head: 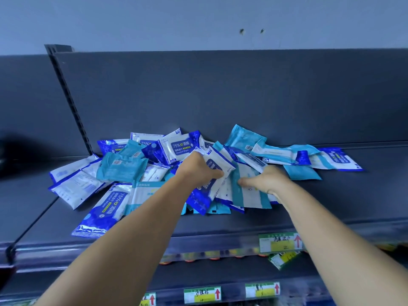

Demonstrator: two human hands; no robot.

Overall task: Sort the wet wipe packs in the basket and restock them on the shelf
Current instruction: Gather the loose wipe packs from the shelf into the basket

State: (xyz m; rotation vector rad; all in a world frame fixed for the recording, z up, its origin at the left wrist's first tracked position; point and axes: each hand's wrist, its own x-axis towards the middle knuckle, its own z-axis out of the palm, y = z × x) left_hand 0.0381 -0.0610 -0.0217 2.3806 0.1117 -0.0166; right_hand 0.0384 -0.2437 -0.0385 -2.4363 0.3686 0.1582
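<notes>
The dark shelf [331,195] carries a loose heap of wet wipe packs [123,168], blue-and-white and teal mixed, spread from left to right. No basket shows. The packs look light, soft and glossy, likely to slide over one another; the sealed end seams seem the surest hold. The left hand [198,171] grasps a white and blue pack [217,166] mid-heap. The right hand [265,180] pinches a teal-edged pack [247,191] just beside it.
</notes>
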